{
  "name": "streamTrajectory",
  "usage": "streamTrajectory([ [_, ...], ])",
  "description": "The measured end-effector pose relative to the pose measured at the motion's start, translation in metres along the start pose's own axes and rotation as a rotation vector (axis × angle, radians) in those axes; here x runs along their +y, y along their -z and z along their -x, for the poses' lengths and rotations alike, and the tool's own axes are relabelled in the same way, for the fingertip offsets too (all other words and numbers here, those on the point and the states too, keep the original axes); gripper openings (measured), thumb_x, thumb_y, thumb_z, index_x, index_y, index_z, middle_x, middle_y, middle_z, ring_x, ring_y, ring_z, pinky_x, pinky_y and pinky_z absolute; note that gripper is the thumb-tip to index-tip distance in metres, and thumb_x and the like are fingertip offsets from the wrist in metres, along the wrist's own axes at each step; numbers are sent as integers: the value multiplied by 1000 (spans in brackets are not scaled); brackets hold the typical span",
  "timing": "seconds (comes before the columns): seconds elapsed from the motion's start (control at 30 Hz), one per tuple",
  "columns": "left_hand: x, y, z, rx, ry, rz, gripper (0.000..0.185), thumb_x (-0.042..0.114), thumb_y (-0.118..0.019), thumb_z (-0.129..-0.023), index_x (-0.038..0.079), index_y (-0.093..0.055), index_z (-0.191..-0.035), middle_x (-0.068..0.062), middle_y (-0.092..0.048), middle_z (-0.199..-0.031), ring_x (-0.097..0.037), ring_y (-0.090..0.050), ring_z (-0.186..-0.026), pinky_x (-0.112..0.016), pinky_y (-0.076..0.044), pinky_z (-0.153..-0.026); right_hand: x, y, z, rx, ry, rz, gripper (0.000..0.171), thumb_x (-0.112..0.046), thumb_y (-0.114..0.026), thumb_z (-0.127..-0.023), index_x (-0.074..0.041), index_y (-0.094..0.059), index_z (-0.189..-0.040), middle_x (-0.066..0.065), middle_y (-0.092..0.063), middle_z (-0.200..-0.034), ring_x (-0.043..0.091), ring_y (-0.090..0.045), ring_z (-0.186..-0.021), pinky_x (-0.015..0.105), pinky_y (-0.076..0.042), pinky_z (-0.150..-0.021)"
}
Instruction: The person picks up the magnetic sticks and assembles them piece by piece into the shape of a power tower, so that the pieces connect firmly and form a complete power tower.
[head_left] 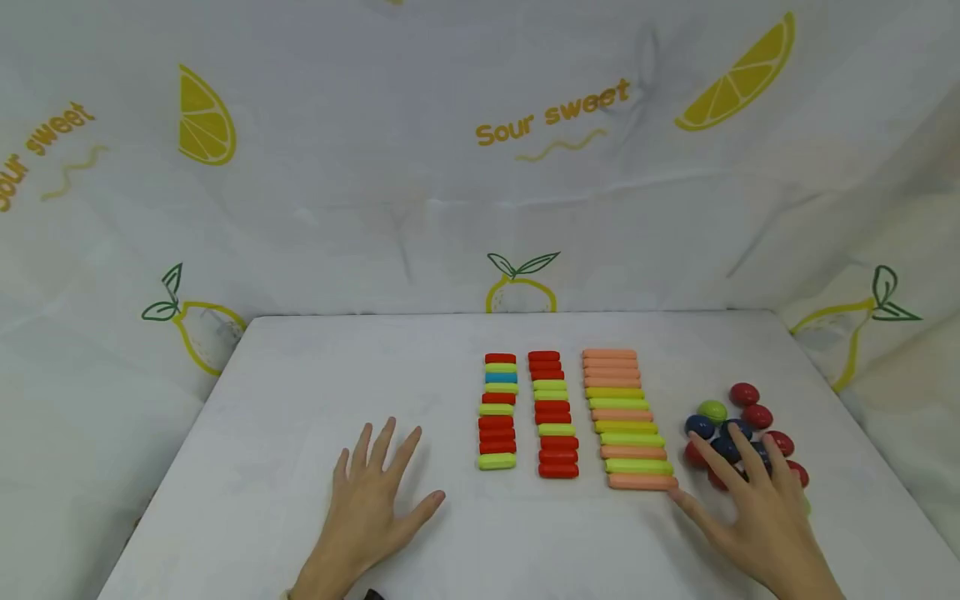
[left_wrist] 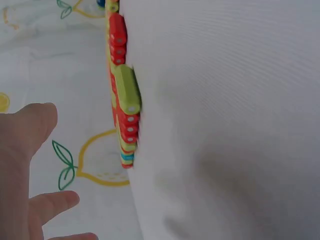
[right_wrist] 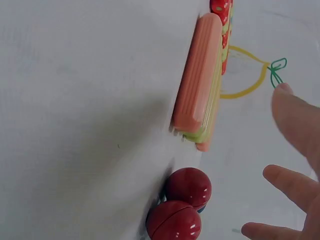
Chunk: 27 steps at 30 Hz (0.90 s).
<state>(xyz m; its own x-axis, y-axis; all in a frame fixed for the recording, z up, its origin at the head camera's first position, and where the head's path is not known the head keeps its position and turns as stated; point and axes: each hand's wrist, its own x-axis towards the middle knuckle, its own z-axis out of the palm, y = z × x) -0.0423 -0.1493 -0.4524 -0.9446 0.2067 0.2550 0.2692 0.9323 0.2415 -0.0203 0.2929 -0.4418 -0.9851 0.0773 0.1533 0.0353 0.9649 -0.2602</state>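
Right hand point(head_left: 757, 508) is lying flat with fingers spread wide, holding nothing, its fingertips resting over the cluster of egg-shaped pieces point(head_left: 738, 437) (red, dark blue, one green) at the right side of the table point(head_left: 315, 367), its thumb lying just beside the near end of the long-bar row point(head_left: 626, 417) of orange and yellow-green sticks; left hand point(head_left: 371, 500) is resting open and empty, palm down, well apart from the pieces, nearest the short-bar row point(head_left: 498, 410) of red, green and one blue; a middle row point(head_left: 553, 414) of red and green bars is standing between the two; by appearance the sorting is pausing with the round pieces loose, and the next move is likely calling for fingers closing on one egg without scattering its neighbours
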Motion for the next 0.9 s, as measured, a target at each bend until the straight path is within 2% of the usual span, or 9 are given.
streamTrajectory([
  [0.13, 17, 1, -15, -23, -96, 65, 68, 53, -76, -84, 23, -59, -142, -10, -58, -147, -37, -53, -135, -62, -47, -101, 8, 4, -2, 10, 0, 4, 84, -46, -88, -74, -12, -54, -143, 37, -36, -148, 61, -20, -140, 89, -25, -96],
  [0.23, 29, -2, -27, -54, -173, 147, 53, 43, -80, -85, 20, -68, -131, -3, -67, -130, -24, -62, -118, -46, -54, -91, 12, 5, -5, -3, -14, 4, 81, -40, -91, -72, -7, -58, -138, 36, -41, -142, 60, -27, -128, 85, -32, -93],
  [0.33, 39, -7, -36, -84, -216, 211, 41, 34, -82, -86, 18, -73, -122, 3, -71, -115, -15, -65, -103, -36, -55, -82, 13, 6, -9, 6, -5, -24, 73, -30, -93, -70, -2, -64, -131, 37, -48, -134, 59, -33, -120, 81, -36, -92],
  [0.5, 49, -20, -44, -102, -243, 234, 32, 29, -82, -86, 16, -75, -114, 3, -71, -103, -12, -62, -91, -27, -52, -76, 9, 4, -22, 39, 55, -77, 57, -15, -93, -69, 3, -72, -119, 36, -62, -121, 56, -47, -114, 75, -44, -88],
  [0.6, 52, -29, -45, -99, -252, 223, 29, 27, -83, -85, 15, -76, -110, 3, -69, -98, -10, -60, -86, -24, -50, -72, 7, 3, -31, -6, 68, -78, 53, -11, -91, -72, 5, -72, -118, 34, -65, -118, 54, -52, -112, 71, -46, -91],
  [0.77, 57, -38, -47, -104, -252, 203, 28, 28, -84, -85, 16, -77, -108, 4, -69, -98, -9, -60, -85, -23, -51, -73, 5, 1, -41, -75, 61, -47, 46, -2, -87, -73, 10, -71, -115, 33, -66, -117, 53, -51, -109, 67, -47, -92],
  [0.9, 60, -41, -46, -98, -255, 227, 25, 25, -85, -84, 16, -75, -104, 4, -68, -97, -7, -59, -84, -20, -52, -73, 3, -1, -42, -52, 53, -27, 41, 1, -87, -72, 9, -73, -110, 31, -69, -109, 50, -52, -103, 63, -47, -88],
])
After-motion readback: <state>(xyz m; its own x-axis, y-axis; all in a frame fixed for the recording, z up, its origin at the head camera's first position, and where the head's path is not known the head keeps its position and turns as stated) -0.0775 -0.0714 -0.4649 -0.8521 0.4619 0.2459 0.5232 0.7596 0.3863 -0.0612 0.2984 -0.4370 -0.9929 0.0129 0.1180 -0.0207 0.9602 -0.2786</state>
